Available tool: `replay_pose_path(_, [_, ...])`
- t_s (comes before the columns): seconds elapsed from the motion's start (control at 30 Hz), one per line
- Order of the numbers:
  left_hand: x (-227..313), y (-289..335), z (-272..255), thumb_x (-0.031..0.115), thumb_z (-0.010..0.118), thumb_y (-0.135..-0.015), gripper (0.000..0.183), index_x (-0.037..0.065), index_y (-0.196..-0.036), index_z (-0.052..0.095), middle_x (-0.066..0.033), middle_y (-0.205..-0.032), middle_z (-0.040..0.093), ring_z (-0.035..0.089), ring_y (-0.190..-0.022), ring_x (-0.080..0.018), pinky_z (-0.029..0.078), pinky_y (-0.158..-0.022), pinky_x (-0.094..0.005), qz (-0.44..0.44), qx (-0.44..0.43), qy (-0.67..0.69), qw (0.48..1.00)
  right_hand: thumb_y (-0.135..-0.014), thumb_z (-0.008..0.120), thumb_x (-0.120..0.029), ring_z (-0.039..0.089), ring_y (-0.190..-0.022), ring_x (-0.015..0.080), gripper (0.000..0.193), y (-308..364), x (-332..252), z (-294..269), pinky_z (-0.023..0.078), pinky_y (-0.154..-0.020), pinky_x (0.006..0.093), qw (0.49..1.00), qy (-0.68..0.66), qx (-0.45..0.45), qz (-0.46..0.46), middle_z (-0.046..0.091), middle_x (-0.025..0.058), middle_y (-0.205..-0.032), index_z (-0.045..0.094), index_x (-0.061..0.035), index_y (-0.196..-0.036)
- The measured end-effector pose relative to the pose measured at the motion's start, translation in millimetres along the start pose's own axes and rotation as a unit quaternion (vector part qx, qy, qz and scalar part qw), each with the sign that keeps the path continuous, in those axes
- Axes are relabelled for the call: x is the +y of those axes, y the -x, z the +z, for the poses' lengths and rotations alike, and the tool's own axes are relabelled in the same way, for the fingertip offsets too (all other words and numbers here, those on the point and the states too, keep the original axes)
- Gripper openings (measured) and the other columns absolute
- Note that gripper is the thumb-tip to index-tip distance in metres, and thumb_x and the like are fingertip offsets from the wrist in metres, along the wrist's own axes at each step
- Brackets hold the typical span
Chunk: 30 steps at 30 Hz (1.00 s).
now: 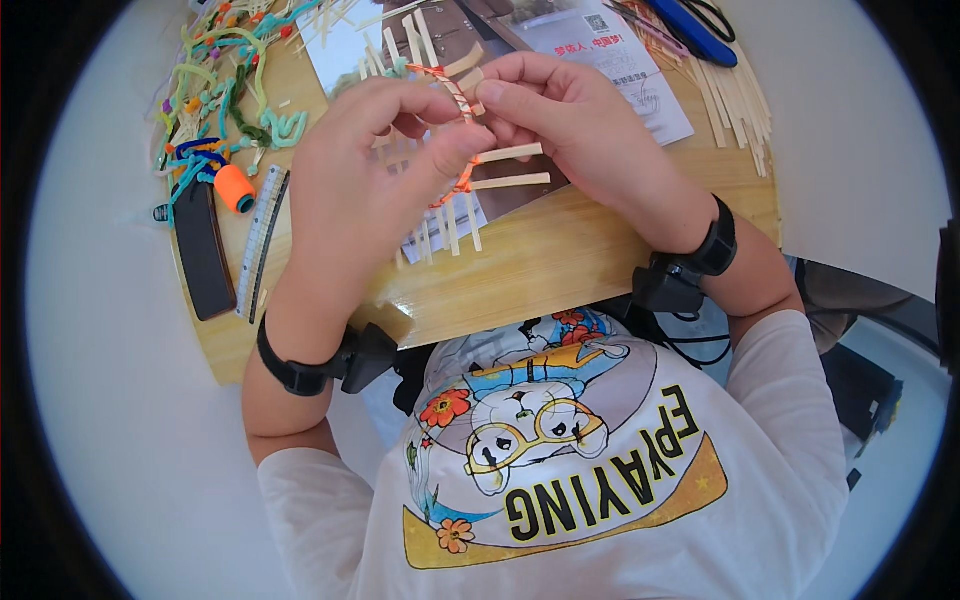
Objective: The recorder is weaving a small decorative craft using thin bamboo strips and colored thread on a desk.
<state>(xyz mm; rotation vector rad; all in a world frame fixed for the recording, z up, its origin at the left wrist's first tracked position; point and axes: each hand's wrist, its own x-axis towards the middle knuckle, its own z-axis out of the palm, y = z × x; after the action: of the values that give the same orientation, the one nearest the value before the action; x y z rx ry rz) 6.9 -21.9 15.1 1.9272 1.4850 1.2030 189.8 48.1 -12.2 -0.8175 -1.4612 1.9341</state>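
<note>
Orange-wrapped frame of thin, pale wooden strips [459, 96] held up over the pale wooden tabletop [570, 235]

Head view: the left hand [365, 170] grasps the frame's curved rim between thumb and bent fingers, partly hiding it; the right hand [585, 125] pinches near the rim's upper part, thumb against forefinger. Strips jut from the rim toward the right and downward. Behind the frame lies a glossy printed sheet [655, 105]. Leftward sit tangled, multicoloured fuzzy stems [258, 85], an orange thread spool [234, 187], a dark rectangular block [204, 250] and a clear ruler [261, 240]. At upper right, a blue-handled tool [695, 30] lies by loose pale wooden strips [745, 110].
</note>
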Motion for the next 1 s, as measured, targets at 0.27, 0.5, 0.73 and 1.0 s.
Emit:
replay_pose_path(0.27, [6.0, 3.1, 11.1, 0.012, 0.075, -0.074, 0.023, 0.003, -0.091, 0.062, -0.0053, -0.088, 0.063, 0.058, -0.077, -0.0158, 0.047, -0.073, -0.0276, -0.012, 0.044, -0.021, 0.999, -0.094, 0.059, -0.019, 0.060, -0.076, 0.0064, 0.021, 5.4, -5.5, 11.9, 0.051, -0.067, 0.0207, 0.999, 0.001, 0.026, -0.033, 0.064, 0.0019, -0.085, 0.060, -0.0008, -0.103])
replay_pose_path(0.5, [8.2, 4.4, 13.4, 0.002, 0.070, -0.075, 0.023, 0.003, -0.096, 0.062, -0.0069, -0.094, 0.063, 0.058, -0.086, -0.0168, 0.047, -0.078, -0.0294, 0.005, 0.036, 0.016, 0.999, -0.095, 0.057, -0.015, 0.057, -0.071, 0.0054, 0.017, 6.3, 3.0, 17.4, 0.047, -0.063, 0.0192, 0.989, -0.034, 0.061, -0.131, 0.062, 0.0015, -0.082, 0.059, -0.0004, -0.102])
replay_pose_path(0.73, [3.6, 2.9, 11.0, 0.000, 0.070, -0.076, 0.025, 0.001, -0.100, 0.061, -0.0072, -0.095, 0.062, 0.058, -0.086, -0.0174, 0.046, -0.079, -0.0280, 0.076, 0.040, 0.037, 0.996, -0.094, 0.058, -0.017, 0.050, -0.065, 0.0036, 0.018, 12.6, -5.9, 12.8, 0.041, -0.059, 0.0180, 0.996, -0.062, 0.021, -0.067, 0.057, -0.0018, -0.074, 0.062, -0.0008, -0.100])
replay_pose_path(1.0, [5.8, 6.2, 10.3, 0.004, 0.072, -0.079, 0.027, 0.001, -0.103, 0.061, -0.0058, -0.103, 0.060, 0.056, -0.092, -0.0135, 0.045, -0.085, -0.0270, -0.016, 0.022, 0.095, 0.995, -0.092, 0.061, -0.018, 0.047, -0.065, 0.0027, 0.019, 12.2, 0.8, 13.2, 0.039, -0.058, 0.0173, 0.994, -0.071, 0.007, -0.077, 0.056, -0.0031, -0.074, 0.062, -0.0012, -0.100])
